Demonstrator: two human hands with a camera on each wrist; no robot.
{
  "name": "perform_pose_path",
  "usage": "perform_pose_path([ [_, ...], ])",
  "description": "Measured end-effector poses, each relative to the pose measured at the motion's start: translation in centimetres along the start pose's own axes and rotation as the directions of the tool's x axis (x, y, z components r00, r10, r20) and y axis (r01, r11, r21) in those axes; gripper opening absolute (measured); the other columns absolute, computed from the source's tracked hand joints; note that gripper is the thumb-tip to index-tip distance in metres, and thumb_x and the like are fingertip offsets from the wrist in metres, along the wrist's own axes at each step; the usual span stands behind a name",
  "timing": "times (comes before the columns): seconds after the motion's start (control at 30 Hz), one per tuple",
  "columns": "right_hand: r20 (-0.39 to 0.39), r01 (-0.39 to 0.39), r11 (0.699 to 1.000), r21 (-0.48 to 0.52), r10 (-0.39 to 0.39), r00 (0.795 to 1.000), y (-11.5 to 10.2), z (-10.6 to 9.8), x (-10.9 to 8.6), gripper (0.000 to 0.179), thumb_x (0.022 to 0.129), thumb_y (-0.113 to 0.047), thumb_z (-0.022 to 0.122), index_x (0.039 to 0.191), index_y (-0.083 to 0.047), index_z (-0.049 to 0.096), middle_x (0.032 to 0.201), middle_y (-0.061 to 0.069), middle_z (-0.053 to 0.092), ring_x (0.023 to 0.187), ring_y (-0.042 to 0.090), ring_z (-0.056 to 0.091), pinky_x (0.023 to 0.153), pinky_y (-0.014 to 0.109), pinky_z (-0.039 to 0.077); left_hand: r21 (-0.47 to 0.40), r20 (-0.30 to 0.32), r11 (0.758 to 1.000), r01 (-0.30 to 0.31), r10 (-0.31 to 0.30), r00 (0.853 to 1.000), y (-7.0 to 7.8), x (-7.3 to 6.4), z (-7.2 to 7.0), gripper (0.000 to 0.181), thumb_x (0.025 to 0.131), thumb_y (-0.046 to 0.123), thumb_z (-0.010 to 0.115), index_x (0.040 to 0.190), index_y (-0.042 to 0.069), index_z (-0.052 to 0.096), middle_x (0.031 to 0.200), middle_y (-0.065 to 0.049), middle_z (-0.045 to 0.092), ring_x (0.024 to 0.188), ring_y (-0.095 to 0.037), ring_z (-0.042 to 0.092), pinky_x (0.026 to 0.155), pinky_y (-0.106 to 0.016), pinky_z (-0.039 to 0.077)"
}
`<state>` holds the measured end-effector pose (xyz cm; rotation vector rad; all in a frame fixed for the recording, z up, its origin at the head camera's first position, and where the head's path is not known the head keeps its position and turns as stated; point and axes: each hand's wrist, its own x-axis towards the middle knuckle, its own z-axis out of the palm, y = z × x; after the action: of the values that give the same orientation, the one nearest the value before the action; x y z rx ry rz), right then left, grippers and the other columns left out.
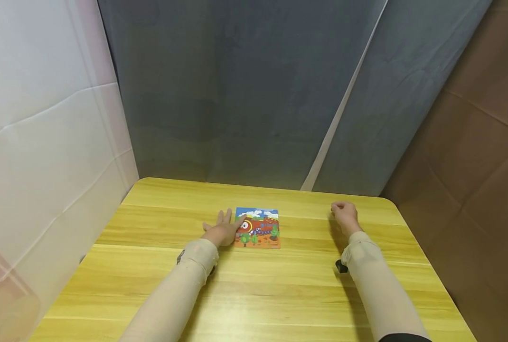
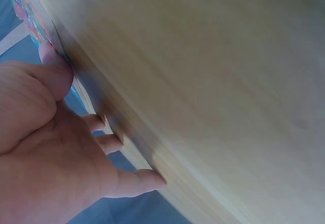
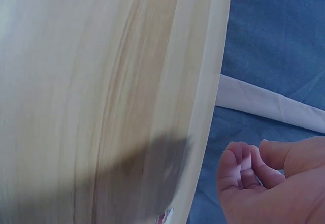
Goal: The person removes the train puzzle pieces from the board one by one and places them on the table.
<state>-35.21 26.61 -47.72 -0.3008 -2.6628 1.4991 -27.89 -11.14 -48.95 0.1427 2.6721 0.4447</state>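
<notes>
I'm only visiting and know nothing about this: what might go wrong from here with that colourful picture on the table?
The left grip rests at the left edge of the colourful picture, so a push might shift it across the table. The right grip is well off to the side, so such a slide may go unchecked.

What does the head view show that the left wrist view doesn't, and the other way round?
Only the head view shows the right hand, the pale sleeves, the white cloth at left and the brown cloth at right.

Only the left wrist view shows the palm of the left hand.

Both show that hand's thumb at the red train picture, just a sliver in the wrist view, plus the wooden table and gray-blue backdrop.
</notes>
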Motion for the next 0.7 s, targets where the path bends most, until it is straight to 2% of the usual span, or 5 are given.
perform_pose_path([
  [0.2, 0.033, 0.005, 1.0, 0.017, -0.005, 0.999, -0.1, 0.5, -0.1, 0.036, 0.105, -0.012, 0.051, 0.128, 0.013, 0.061, 0.116, 0.026, 0.065, 0.11, 0.04, 0.063, 0.085, 0.032, 0.051, -0.005, -0.002, 1.0, -0.001, 0.001, 1.0, 0.0, 0.0, 0.0, 0.059, 0.111, 0.023, 0.036, 0.163, 0.039, 0.013, 0.17, -0.014, -0.009, 0.154, -0.041, -0.012, 0.105, -0.084, 0.001],
  [0.47, 0.105, -0.04, 0.99, 0.137, 0.026, 0.994, -0.9, 1.0, -0.6, 0.041, 0.108, -0.015, 0.047, 0.137, 0.012, 0.054, 0.131, 0.028, 0.056, 0.12, 0.039, 0.059, 0.105, 0.044, 0.048, -0.002, 0.002, 1.0, -0.003, 0.003, 1.0, 0.0, 0.0, -0.1, 0.058, 0.111, 0.025, 0.035, 0.163, 0.04, 0.013, 0.17, -0.014, -0.01, 0.154, -0.04, -0.013, 0.106, -0.084, 0.001],
  [0.7, 0.119, -0.025, 0.987, 0.161, 0.006, 0.993, -1.7, 1.9, -0.7, 0.04, 0.108, -0.014, 0.047, 0.138, 0.013, 0.053, 0.131, 0.029, 0.056, 0.118, 0.039, 0.059, 0.104, 0.046, 0.049, -0.007, -0.005, 1.0, -0.011, 0.011, 1.0, 0.0, -0.1, -0.1, 0.058, 0.111, 0.024, 0.036, 0.163, 0.039, 0.014, 0.17, -0.015, -0.009, 0.154, -0.041, -0.012, 0.105, -0.085, 0.001],
])
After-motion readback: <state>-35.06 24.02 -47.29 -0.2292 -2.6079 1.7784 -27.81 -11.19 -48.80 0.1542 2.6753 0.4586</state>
